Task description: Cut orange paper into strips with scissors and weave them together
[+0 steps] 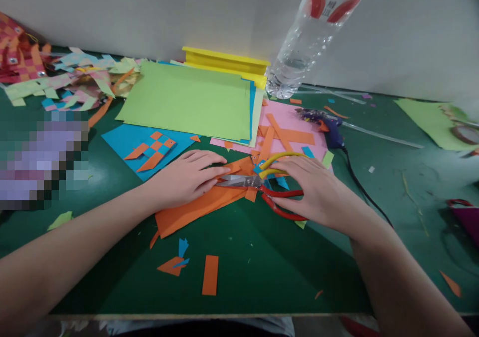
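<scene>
My left hand [187, 177] lies flat, fingers stretched out, on a sheet of orange paper [194, 210] on the green table. Its fingertips almost touch the blades of red-handled scissors [258, 185] lying on that paper. My right hand [314, 190] rests over the scissors' red handles, fingers extended toward a pair of yellow-handled scissors [279, 160]. Whether its fingers grip the handles is hidden under the hand.
A stack of green, blue and yellow sheets [190, 100] lies behind, with a pink sheet [295, 122] carrying orange strips. A clear plastic bottle [310, 33] leans at the back. A glue gun [329, 127] with its cord lies right. Woven paper pieces [151, 152] and scraps [209, 274] are scattered about.
</scene>
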Action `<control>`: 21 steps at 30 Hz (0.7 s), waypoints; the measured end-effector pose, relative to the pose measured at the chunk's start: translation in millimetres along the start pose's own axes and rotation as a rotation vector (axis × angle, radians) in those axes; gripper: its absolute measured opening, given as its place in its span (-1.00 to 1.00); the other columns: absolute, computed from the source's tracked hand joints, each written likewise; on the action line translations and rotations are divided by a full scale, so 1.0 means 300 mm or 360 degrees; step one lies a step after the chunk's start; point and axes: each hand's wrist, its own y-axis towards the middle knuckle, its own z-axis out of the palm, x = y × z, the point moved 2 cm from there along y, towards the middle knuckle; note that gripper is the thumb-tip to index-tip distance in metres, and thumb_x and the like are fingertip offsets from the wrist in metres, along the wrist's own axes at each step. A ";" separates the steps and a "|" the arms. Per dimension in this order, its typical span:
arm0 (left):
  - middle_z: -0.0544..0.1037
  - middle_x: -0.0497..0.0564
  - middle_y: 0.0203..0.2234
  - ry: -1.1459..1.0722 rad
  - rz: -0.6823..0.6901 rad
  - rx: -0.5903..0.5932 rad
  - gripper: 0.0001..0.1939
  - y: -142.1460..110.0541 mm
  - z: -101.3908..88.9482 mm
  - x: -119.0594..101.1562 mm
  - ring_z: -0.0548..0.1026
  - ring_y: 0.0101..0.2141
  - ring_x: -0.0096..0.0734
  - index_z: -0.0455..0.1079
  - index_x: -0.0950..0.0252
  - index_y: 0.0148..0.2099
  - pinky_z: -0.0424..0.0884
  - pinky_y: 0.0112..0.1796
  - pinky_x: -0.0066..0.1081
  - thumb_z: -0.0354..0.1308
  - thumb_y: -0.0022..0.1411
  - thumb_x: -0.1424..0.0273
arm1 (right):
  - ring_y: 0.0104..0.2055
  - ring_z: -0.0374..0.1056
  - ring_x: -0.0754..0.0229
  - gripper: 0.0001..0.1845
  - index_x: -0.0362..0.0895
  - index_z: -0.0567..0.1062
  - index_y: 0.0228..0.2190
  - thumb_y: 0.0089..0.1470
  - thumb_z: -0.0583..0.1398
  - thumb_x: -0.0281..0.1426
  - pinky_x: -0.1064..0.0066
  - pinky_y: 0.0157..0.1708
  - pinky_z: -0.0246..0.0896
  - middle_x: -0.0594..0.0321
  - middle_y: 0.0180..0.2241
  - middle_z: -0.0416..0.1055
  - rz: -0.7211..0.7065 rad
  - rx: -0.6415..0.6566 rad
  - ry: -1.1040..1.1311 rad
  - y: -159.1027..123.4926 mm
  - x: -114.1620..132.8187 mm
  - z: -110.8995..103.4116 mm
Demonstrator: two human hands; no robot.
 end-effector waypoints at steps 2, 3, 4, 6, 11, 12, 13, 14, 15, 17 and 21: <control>0.42 0.09 0.10 -0.0004 -0.0008 0.0018 -0.66 -0.001 0.001 0.002 0.34 0.11 -0.23 0.32 0.25 0.19 0.30 0.10 -0.17 -0.11 0.45 0.43 | 0.10 0.36 -0.13 -0.54 -0.08 0.42 -0.01 0.09 0.23 -0.16 -0.03 0.06 0.28 0.05 0.03 0.45 0.0002 0.0009 0.0005 0.000 0.000 0.001; 0.41 0.09 0.10 -0.0006 -0.0016 0.0029 -0.65 -0.002 0.001 0.004 0.34 0.11 -0.23 0.32 0.24 0.19 0.30 0.10 -0.17 -0.12 0.46 0.43 | 0.10 0.36 -0.13 -0.54 -0.08 0.42 -0.01 0.09 0.24 -0.15 -0.03 0.06 0.28 0.05 0.03 0.45 0.0002 0.0015 0.0001 0.001 0.000 0.002; 0.40 0.09 0.11 -0.0009 -0.0022 0.0040 -0.64 -0.004 0.002 0.005 0.33 0.12 -0.23 0.32 0.24 0.19 0.29 0.11 -0.17 -0.13 0.46 0.44 | 0.10 0.36 -0.13 -0.54 -0.09 0.42 -0.01 0.09 0.24 -0.16 -0.02 0.06 0.28 0.04 0.03 0.45 0.0005 0.0024 -0.0002 0.001 0.000 0.002; 0.39 0.08 0.13 -0.0014 -0.0028 0.0059 -0.63 -0.007 0.003 0.007 0.31 0.13 -0.24 0.32 0.23 0.20 0.27 0.12 -0.17 -0.16 0.46 0.45 | 0.11 0.35 -0.13 -0.54 -0.10 0.42 -0.02 0.08 0.25 -0.17 -0.01 0.07 0.27 0.04 0.04 0.45 0.0015 0.0048 0.0001 0.002 0.001 0.004; 0.38 0.07 0.14 -0.0012 -0.0057 0.0075 -0.63 -0.009 0.004 0.007 0.29 0.15 -0.24 0.32 0.21 0.19 0.26 0.14 -0.17 -0.17 0.47 0.44 | 0.11 0.34 -0.09 -0.57 -0.10 0.41 -0.04 0.09 0.24 -0.18 0.01 0.09 0.25 0.07 0.02 0.45 0.0019 0.0083 0.0041 0.005 0.005 0.007; 0.38 0.06 0.14 -0.0009 -0.0064 0.0080 -0.63 -0.007 0.003 0.007 0.29 0.16 -0.25 0.32 0.20 0.19 0.26 0.14 -0.17 -0.17 0.47 0.45 | 0.11 0.34 -0.08 -0.58 -0.10 0.41 -0.04 0.09 0.24 -0.19 0.01 0.08 0.25 0.07 0.02 0.45 0.0018 0.0085 0.0043 0.005 0.005 0.007; 0.38 0.05 0.14 -0.0009 -0.0068 0.0085 -0.62 -0.006 0.003 0.006 0.29 0.16 -0.25 0.32 0.19 0.20 0.26 0.14 -0.17 -0.17 0.47 0.45 | 0.11 0.34 -0.08 -0.58 -0.10 0.41 -0.04 0.09 0.25 -0.19 0.01 0.08 0.25 0.07 0.02 0.45 0.0017 0.0089 0.0047 0.005 0.005 0.008; 0.38 0.05 0.14 -0.0008 -0.0073 0.0093 -0.62 -0.005 0.002 0.005 0.29 0.16 -0.25 0.31 0.19 0.20 0.26 0.14 -0.17 -0.17 0.46 0.46 | 0.10 0.34 -0.08 -0.58 -0.09 0.41 -0.05 0.09 0.25 -0.19 0.01 0.07 0.26 0.08 0.01 0.45 0.0013 0.0093 0.0053 0.005 0.005 0.008; 0.38 0.05 0.15 -0.0009 -0.0076 0.0101 -0.62 -0.003 0.001 0.004 0.29 0.16 -0.25 0.31 0.19 0.20 0.26 0.14 -0.17 -0.17 0.46 0.46 | 0.10 0.34 -0.07 -0.59 -0.09 0.41 -0.05 0.09 0.25 -0.19 0.01 0.07 0.26 0.08 0.00 0.45 0.0008 0.0098 0.0061 0.005 0.004 0.009; 0.38 0.05 0.15 -0.0010 -0.0082 0.0115 -0.62 -0.001 0.000 0.004 0.29 0.16 -0.24 0.32 0.19 0.20 0.26 0.13 -0.15 -0.17 0.45 0.47 | 0.10 0.35 -0.07 -0.59 -0.08 0.41 -0.05 0.09 0.25 -0.19 0.01 0.06 0.27 0.08 -0.01 0.46 0.0000 0.0106 0.0075 0.004 0.002 0.010; 0.38 0.04 0.15 -0.0016 -0.0092 0.0124 -0.60 0.000 0.000 0.006 0.29 0.16 -0.23 0.32 0.17 0.19 0.27 0.12 -0.14 -0.16 0.43 0.50 | 0.08 0.35 -0.07 -0.60 -0.08 0.42 -0.05 0.10 0.24 -0.21 0.01 0.06 0.26 0.07 -0.02 0.46 -0.0019 0.0108 0.0090 0.001 0.002 0.008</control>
